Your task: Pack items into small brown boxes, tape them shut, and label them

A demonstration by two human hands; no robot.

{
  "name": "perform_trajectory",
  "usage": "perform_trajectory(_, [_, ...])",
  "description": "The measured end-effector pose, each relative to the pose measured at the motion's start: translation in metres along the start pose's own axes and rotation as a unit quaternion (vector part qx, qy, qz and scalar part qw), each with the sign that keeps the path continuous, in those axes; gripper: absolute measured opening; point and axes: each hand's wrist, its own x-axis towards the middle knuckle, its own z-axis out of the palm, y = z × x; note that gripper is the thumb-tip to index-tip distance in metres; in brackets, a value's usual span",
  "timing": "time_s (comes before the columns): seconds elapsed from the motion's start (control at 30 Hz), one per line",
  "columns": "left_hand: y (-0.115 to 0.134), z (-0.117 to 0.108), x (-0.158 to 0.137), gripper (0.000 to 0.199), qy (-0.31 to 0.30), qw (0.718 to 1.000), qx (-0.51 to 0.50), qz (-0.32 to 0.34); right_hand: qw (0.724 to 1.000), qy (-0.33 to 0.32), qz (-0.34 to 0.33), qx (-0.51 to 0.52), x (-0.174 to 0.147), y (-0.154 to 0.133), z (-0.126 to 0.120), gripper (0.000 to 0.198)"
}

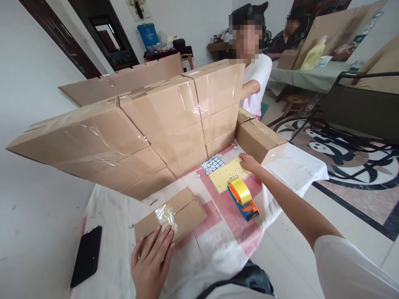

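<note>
My left hand (151,261) lies flat with spread fingers on the near end of a small cardboard box (183,211), beside a crumpled patch of clear tape on its top. My right hand (248,162) reaches forward and touches the far corner of a yellow sheet (226,174) on the table. A tape dispenser (242,197) with a yellow roll and an orange and blue body lies just behind that arm. A white sheet of small labels (212,164) lies next to the yellow one.
A wall of taped cardboard boxes (162,120) stands across the back of the table. A black phone (86,256) lies at the near left on the cloth (109,216). A person in a white shirt (257,83) sits behind the boxes; another sits farther back.
</note>
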Motion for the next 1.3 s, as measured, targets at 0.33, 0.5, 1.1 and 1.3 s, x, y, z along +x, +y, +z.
perform_trajectory(0.33, [0.000, 0.004, -0.003, 0.051, -0.005, 1.000, 0.011, -0.015, 0.978, 0.114, 0.023, 0.172, -0.021, 0.017, -0.005, 0.038])
perform_trajectory(0.5, [0.002, 0.005, 0.000, 0.052, 0.000, 1.000, 0.008, -0.020, 0.955, 0.174, 0.033, 0.236, -0.056, 0.026, -0.004, 0.045])
perform_trajectory(1.1, [0.003, 0.006, 0.002, 0.048, 0.008, 1.000, 0.009, -0.019, 0.985, 0.085, -0.140, -0.058, -0.113, -0.035, -0.016, 0.030])
perform_trajectory(1.3, [0.002, 0.006, 0.002, 0.046, 0.013, 1.000, 0.009, -0.019, 0.911, -0.241, -0.286, -0.176, -0.039, -0.114, 0.002, 0.044])
